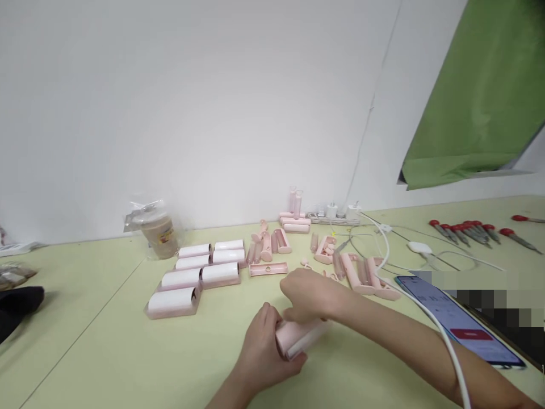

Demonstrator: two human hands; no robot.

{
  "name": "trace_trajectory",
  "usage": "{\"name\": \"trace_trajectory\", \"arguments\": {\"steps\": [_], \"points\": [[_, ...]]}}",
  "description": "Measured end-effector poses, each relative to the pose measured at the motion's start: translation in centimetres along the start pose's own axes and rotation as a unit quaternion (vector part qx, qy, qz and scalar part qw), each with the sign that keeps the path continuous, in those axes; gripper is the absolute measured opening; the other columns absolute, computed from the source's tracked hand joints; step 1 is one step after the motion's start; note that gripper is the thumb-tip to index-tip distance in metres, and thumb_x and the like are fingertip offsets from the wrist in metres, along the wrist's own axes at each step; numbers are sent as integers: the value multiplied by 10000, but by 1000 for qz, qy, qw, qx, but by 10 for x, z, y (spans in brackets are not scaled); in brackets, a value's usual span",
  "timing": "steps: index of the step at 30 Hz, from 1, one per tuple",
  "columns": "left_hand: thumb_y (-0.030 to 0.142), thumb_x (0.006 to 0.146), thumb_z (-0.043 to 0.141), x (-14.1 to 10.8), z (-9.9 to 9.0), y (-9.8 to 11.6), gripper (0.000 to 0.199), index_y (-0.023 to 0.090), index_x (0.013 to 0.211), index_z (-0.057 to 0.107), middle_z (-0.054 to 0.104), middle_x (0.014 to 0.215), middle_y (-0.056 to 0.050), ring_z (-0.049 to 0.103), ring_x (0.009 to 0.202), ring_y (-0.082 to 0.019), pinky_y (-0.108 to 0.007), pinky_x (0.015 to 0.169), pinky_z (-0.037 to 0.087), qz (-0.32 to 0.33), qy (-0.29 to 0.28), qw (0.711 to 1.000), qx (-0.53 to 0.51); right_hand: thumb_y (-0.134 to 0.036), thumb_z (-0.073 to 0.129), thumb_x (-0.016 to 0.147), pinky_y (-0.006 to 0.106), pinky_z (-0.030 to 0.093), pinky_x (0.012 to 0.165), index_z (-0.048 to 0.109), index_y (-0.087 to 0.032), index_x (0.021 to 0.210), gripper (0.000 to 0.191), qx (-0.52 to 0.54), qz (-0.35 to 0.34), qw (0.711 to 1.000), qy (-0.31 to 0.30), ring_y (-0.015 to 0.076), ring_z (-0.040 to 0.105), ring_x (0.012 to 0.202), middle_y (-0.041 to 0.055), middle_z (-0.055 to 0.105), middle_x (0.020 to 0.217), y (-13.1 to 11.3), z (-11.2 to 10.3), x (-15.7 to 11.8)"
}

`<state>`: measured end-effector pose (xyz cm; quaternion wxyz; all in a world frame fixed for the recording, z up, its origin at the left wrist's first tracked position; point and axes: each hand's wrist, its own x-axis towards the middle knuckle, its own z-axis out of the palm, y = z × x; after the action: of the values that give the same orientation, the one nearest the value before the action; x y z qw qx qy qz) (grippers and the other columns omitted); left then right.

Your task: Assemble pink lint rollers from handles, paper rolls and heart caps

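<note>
Near the front of the table, my left hand (266,349) wraps round the left end of a pink and white cylinder (293,336). My right hand (309,295) is over the cylinder's upper side, its fingers curled and partly hidden, so what they grip is unclear. To the left lie several white rolls in pink holders (181,278), in two columns. A pink open tray piece (268,268) lies behind my hands. Further right are pink half shells (356,274) with clear tubes and a shell holding small pink parts (326,250).
A bagged cup (159,233) stands by the wall. Stacked pink cylinders (296,221) sit beside a power strip (334,220). A white cable (443,329) crosses my right arm near a phone (464,326). Red-capped tools (468,230) lie at right, a black object (19,307) at left.
</note>
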<state>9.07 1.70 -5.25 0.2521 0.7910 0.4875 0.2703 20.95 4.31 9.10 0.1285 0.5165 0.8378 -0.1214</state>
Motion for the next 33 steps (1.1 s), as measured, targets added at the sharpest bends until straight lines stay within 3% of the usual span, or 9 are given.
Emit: {"name": "trace_trajectory", "arguments": {"steps": [3, 6, 9, 13, 16, 20, 26, 30, 33], "points": [[292, 576, 617, 3, -7, -6, 380, 189, 869, 398, 468, 866, -35, 467, 763, -200, -297, 641, 362, -3, -24, 1000, -15, -524, 487, 753, 252, 424, 412, 535, -118, 1122, 551, 131, -4, 990, -51, 188, 607, 461, 58, 674, 635, 22, -10, -8], [287, 584, 634, 6, -22, -9, 348, 197, 841, 418, 489, 891, -26, 478, 792, -202, -296, 667, 373, -7, -62, 998, -20, -593, 417, 784, 234, 437, 483, 336, -240, 1292, 624, 269, -51, 961, -27, 145, 626, 528, 46, 663, 927, 50, -9, -22], [259, 623, 618, 8, -37, -11, 357, 210, 928, 438, 500, 954, -21, 483, 877, -211, -304, 741, 381, -5, -85, 996, -36, -530, 439, 815, 218, 435, 581, 340, -307, 1276, 521, 310, -91, 946, 32, 125, 639, 639, 20, 593, 1072, 74, 11, -35], [259, 671, 597, 10, -47, -16, 375, 218, 1006, 434, 501, 1009, -27, 481, 942, -217, -315, 806, 381, -11, -62, 997, -43, -442, 398, 864, 208, 407, 515, 473, -264, 1145, 341, 312, -72, 940, 120, 99, 588, 514, -10, 608, 808, 91, 59, -35], [254, 687, 586, 12, -50, -23, 383, 223, 1037, 435, 501, 1041, -33, 480, 976, -223, -321, 834, 382, -18, -39, 998, -38, -353, 366, 881, 213, 352, 470, 580, -235, 989, 267, 236, -73, 952, 179, 118, 546, 494, -14, 595, 638, 94, 93, -25], [252, 693, 572, 14, -55, -33, 391, 226, 1062, 444, 508, 1066, -47, 482, 1007, -237, -348, 860, 386, -29, -20, 999, -31, -281, 337, 887, 228, 378, 522, 614, -233, 925, 284, 182, -66, 950, 244, 141, 572, 587, 2, 636, 678, 95, 119, -12], [288, 563, 701, 17, -58, -23, 775, 235, 1233, 315, 332, 1320, -100, 277, 1235, -311, -460, 990, 269, -43, 46, 996, -57, -147, 347, 832, 352, 411, 777, 558, -174, 1054, 308, 99, -40, 952, 286, 226, 542, 916, 110, 571, 1033, 123, 100, 17], [324, 667, 650, 40, -56, 4, 660, 266, 1227, 305, 373, 1303, -80, 326, 1223, -256, -420, 996, 267, 4, 103, 980, -170, -26, 426, 678, 365, 396, 742, 615, -194, 918, 348, 88, -51, 961, 257, 258, 519, 942, 108, 539, 1095, 142, 85, 51], [291, 682, 647, 63, -51, 19, 541, 240, 1150, 382, 542, 1105, -68, 488, 1064, -204, -346, 910, 353, 49, 75, 949, -301, -27, 468, 642, 295, 408, 651, 605, -165, 777, 237, 113, -66, 963, 236, 186, 555, 758, 77, 579, 935, 145, 86, 70]]}}
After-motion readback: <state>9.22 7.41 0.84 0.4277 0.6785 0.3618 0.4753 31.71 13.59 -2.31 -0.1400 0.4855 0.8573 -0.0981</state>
